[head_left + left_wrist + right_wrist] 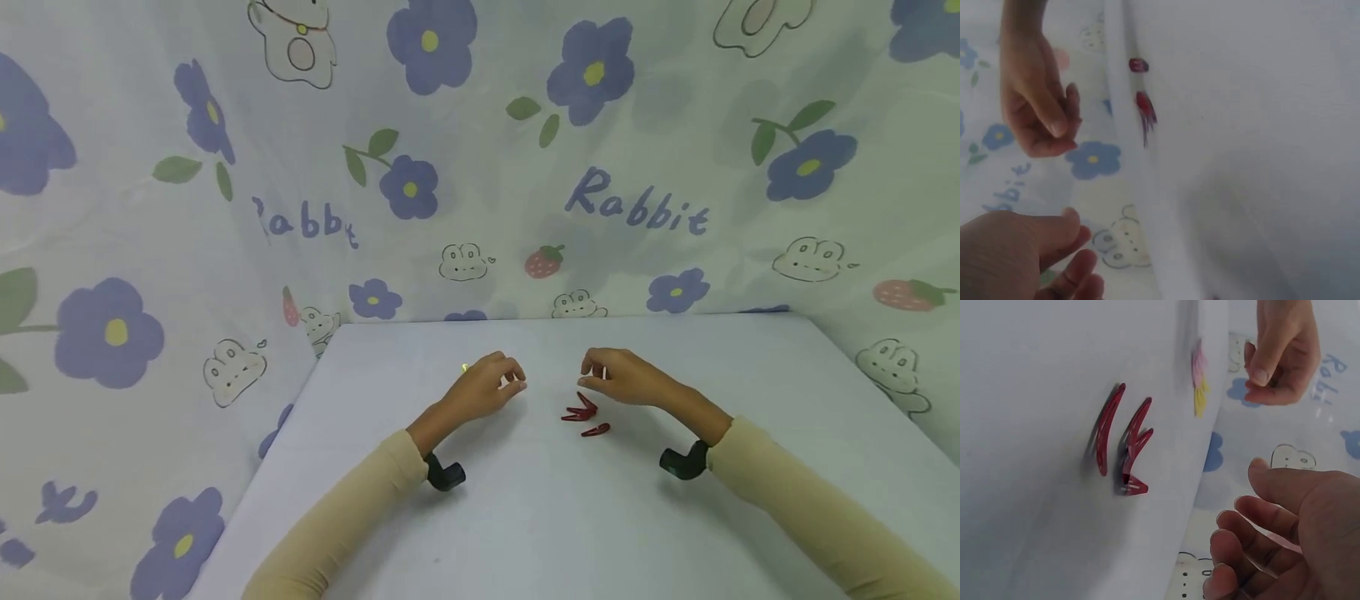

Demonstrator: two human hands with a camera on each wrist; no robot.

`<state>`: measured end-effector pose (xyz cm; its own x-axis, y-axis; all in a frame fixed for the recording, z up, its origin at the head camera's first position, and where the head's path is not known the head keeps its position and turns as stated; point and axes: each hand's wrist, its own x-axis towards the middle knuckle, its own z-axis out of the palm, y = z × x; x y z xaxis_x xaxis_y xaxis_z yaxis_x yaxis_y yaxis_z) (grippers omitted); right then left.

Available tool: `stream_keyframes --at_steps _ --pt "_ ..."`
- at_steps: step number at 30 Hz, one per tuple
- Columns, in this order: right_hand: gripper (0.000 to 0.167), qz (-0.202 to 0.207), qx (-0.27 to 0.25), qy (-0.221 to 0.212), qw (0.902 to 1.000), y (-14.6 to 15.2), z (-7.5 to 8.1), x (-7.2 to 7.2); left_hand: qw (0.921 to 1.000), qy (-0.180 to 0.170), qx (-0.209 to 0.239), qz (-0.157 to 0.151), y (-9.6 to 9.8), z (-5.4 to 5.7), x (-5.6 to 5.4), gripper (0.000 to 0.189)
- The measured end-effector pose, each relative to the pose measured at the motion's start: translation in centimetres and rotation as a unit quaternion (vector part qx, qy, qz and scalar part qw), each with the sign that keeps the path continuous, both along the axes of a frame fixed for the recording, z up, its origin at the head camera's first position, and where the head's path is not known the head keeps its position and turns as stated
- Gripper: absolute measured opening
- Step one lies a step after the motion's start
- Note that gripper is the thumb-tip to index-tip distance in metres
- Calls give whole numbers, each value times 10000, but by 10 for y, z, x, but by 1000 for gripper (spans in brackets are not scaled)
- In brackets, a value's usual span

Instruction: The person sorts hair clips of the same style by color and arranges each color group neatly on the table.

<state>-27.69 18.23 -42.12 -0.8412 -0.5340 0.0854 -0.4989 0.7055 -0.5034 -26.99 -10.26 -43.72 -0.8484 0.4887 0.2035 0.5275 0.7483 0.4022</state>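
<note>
Both hands hover over the white table with fingers loosely curled and hold nothing. My left hand (pixel 483 387) is left of several dark red snap hair clips (pixel 582 412), apart from them. Closer to those clips is my right hand (pixel 626 377), just above and behind them without touching. One red hair clip (pixel 597 430) lies by itself in front of the small cluster. In the right wrist view, the single clip (pixel 1105 434) lies beside the overlapping clips (pixel 1130 453). A pink and yellow item (pixel 1199 390) sits farther off; its kind is unclear.
In the head view, a bit of yellow (pixel 465 367) shows behind the left hand, which hides the rest. The white table (pixel 517 517) is bordered by a hanging cloth (pixel 487 192) with flowers and rabbits. Each wrist wears a black device (pixel 446 476).
</note>
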Motion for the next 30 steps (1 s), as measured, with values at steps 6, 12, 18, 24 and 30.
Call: stream_keyframes --at_steps 6,12,18,24,30 --pt "15 20 214 -137 9997 11 -4 5 9980 -136 -361 -497 27 1 -6 19" --pt "22 8 328 -411 9986 20 -10 13 9937 -286 -619 -885 53 2 -9 15" --pt "28 38 489 -714 9962 24 -21 22 9885 -466 -688 -1260 75 -2 -10 10" --pt "31 -44 563 -861 9947 22 -27 27 9815 -587 -846 -1615 90 -9 -12 14" --pt "28 -74 615 -869 9943 20 -28 28 9764 -736 -890 -1823 96 -15 -16 12"
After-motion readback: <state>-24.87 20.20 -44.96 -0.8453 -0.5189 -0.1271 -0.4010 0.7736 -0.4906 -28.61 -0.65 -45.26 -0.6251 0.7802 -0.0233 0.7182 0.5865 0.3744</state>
